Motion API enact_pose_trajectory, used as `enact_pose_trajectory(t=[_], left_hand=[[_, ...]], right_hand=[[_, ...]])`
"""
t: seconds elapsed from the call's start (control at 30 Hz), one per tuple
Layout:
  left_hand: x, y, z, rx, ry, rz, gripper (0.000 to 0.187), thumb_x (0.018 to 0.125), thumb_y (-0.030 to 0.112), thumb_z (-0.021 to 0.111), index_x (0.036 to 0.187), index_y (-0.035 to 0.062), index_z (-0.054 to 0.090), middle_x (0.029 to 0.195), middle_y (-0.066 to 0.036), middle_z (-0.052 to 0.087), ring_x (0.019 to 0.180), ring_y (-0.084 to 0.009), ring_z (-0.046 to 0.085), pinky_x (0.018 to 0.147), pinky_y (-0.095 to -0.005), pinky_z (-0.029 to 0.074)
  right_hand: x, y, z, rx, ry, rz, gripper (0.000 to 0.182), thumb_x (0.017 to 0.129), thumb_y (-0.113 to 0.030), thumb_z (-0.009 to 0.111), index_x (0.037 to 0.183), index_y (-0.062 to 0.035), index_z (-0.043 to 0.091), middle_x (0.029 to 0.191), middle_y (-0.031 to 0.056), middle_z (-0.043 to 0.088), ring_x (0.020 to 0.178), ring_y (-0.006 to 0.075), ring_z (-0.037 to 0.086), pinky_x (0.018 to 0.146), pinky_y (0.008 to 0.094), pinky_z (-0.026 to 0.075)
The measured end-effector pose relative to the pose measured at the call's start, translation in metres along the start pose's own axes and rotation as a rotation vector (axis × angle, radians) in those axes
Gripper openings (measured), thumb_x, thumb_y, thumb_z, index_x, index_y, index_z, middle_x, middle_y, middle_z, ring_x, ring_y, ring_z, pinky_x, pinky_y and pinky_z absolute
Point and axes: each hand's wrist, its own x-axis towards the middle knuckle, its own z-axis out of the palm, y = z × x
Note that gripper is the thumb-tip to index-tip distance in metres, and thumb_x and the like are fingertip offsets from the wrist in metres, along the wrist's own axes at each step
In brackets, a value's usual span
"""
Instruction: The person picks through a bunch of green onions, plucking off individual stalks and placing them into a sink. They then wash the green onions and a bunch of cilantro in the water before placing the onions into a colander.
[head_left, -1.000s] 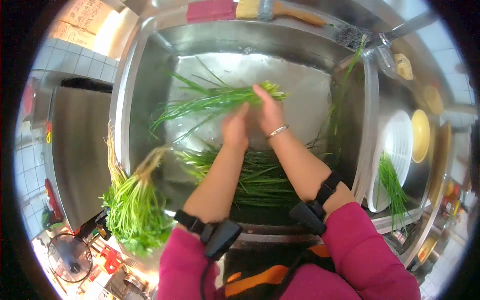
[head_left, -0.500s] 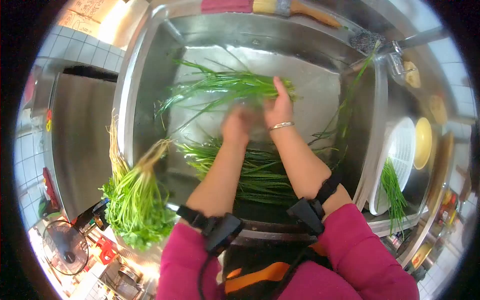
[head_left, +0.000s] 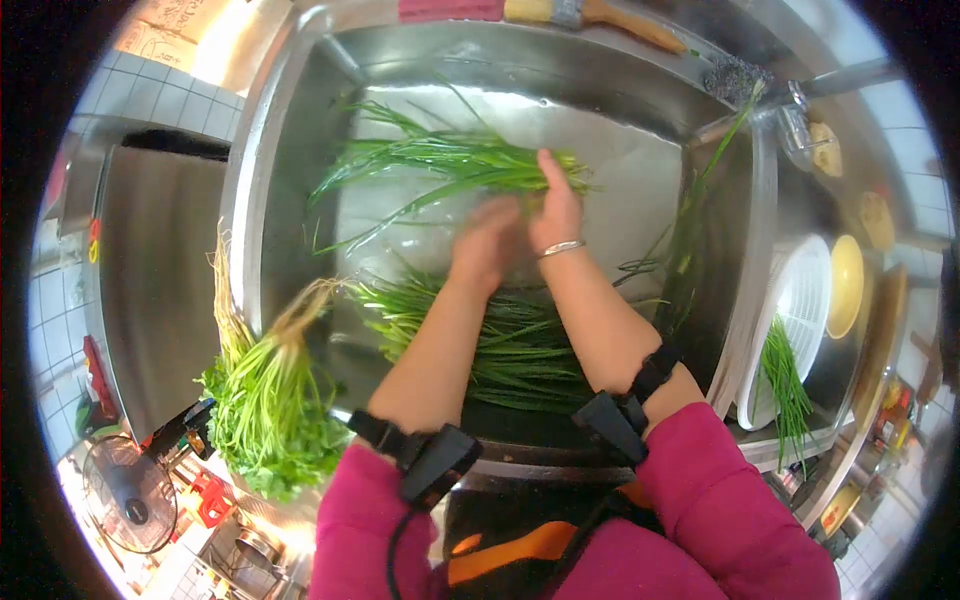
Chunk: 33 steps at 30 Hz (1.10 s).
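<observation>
Inside the metal sink [head_left: 310,190] my right hand [head_left: 556,212] grips a bunch of long green chives [head_left: 430,160] near its pale root end, thumb on top. The leaves trail off to the left above the wet sink floor. My left hand [head_left: 487,240] is just beside the right one, below the bunch, and motion blurs its fingers. A second pile of chives [head_left: 520,350] lies at the near side of the sink, partly hidden under my forearms.
Leafy greens with long roots [head_left: 275,400] rest at the sink's left near corner. A wooden-handled brush [head_left: 630,25] and a steel scourer [head_left: 735,78] lie on the far rim. To the right stand a white basket [head_left: 805,290] with more chives and a yellow bowl [head_left: 846,285]. Loose stalks cling to the right wall.
My left hand has shifted slightly and stays blurred beside my right hand. The held chives have moved a little, while my right hand keeps its grip.
</observation>
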Motion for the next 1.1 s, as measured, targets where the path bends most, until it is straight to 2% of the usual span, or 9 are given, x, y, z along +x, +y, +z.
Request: enact_pose_trajectory(t=[0.13,0.23,0.3,0.53,0.6,0.7,0.83,0.9,1.1], left_hand=[[-0.003,0.003,0.005,0.012,0.015,0.01,0.034,0.07,0.016,0.056,0.102,0.0081,0.047,0.102,-0.006,0.048,0.092,-0.02,0.045,0.079,-0.0401,0.034],[-0.001,0.005,-0.002,-0.069,-0.052,-0.23,0.042,0.072,0.022,0.055,0.109,0.008,0.042,0.107,-0.007,0.047,0.096,-0.0213,0.043,0.084,-0.0428,0.03],[-0.02,0.021,0.016,-0.041,-0.238,-0.353,0.045,0.073,0.028,0.055,0.11,0.0088,0.041,0.106,-0.007,0.047,0.095,-0.0204,0.045,0.081,-0.0404,0.034],[-0.008,0.001,0.004,0.199,-0.241,-0.298,0.041,0.071,0.032,0.058,0.103,0.0087,0.049,0.096,-0.004,0.053,0.081,-0.0193,0.052,0.067,-0.0311,0.042],[-0.009,-0.005,0.008,0.638,0.148,0.075,0.038,0.071,0.032,0.057,0.099,0.0061,0.052,0.091,-0.005,0.055,0.077,-0.0181,0.053,0.065,-0.0305,0.042],[-0.024,0.017,0.027,1.266,0.179,0.148,0.042,0.074,0.037,0.052,0.097,0.0024,0.053,0.093,-0.007,0.055,0.077,-0.0188,0.053,0.064,-0.0318,0.042],[-0.009,0.004,0.019,1.13,-0.018,-0.052,0.051,0.075,0.044,0.047,0.1,-0.0004,0.05,0.095,-0.008,0.055,0.079,-0.0207,0.052,0.066,-0.0324,0.041],[-0.01,-0.01,0.019,0.632,-0.089,0.212,0.055,0.076,0.044,0.044,0.11,0.001,0.041,0.105,-0.01,0.049,0.098,-0.0229,0.045,0.083,-0.0328,0.032],[0.003,-0.014,0.015,0.077,-0.021,0.104,0.04,0.076,0.028,0.052,0.103,-0.0003,0.045,0.1,-0.008,0.051,0.087,-0.0209,0.05,0.073,-0.0319,0.04]], right_hand=[[0.002,0.005,-0.003,0.039,-0.019,0.029,0.024,0.067,-0.012,0.063,0.087,-0.0033,0.053,0.082,0.0033,0.053,0.071,0.0148,0.051,0.062,0.0277,0.042],[-0.005,-0.002,0.003,-0.003,0.012,0.008,0.027,0.066,-0.013,0.063,0.088,-0.0022,0.053,0.082,0.0039,0.053,0.071,0.0152,0.051,0.063,0.0277,0.042],[-0.011,-0.006,0.007,-0.032,0.024,0.018,0.028,0.066,-0.014,0.064,0.089,-0.0016,0.052,0.082,0.004,0.053,0.072,0.0155,0.05,0.064,0.0276,0.042],[-0.007,-0.014,0.008,-0.253,0.17,-0.027,0.028,0.063,-0.014,0.066,0.085,-0.0016,0.053,0.081,0.0048,0.054,0.066,0.0142,0.051,0.054,0.0265,0.042],[-0.003,-0.016,0.007,-0.376,0.177,-0.077,0.027,0.063,-0.013,0.066,0.084,-0.0022,0.053,0.08,0.0047,0.054,0.065,0.0133,0.051,0.05,0.0253,0.042],[-0.004,-0.019,0.009,-0.313,0.119,-0.163,0.025,0.062,-0.011,0.066,0.082,-0.0033,0.053,0.078,0.0042,0.054,0.064,0.012,0.051,0.046,0.0225,0.041],[-0.017,-0.027,0.016,-0.263,0.098,-0.043,0.019,0.066,-0.012,0.062,0.081,-0.0039,0.053,0.078,0.0042,0.054,0.065,0.0129,0.051,0.049,0.0229,0.042],[-0.019,-0.023,0.013,-0.259,0.046,0.01,0.017,0.068,-0.013,0.06,0.081,-0.0042,0.053,0.079,0.004,0.054,0.066,0.0135,0.051,0.051,0.0236,0.042],[-0.048,-0.035,-0.019,-0.132,-0.272,0.355,0.021,0.073,-0.017,0.055,0.092,-0.008,0.05,0.089,0.0018,0.052,0.082,0.0147,0.048,0.073,0.031,0.037]])
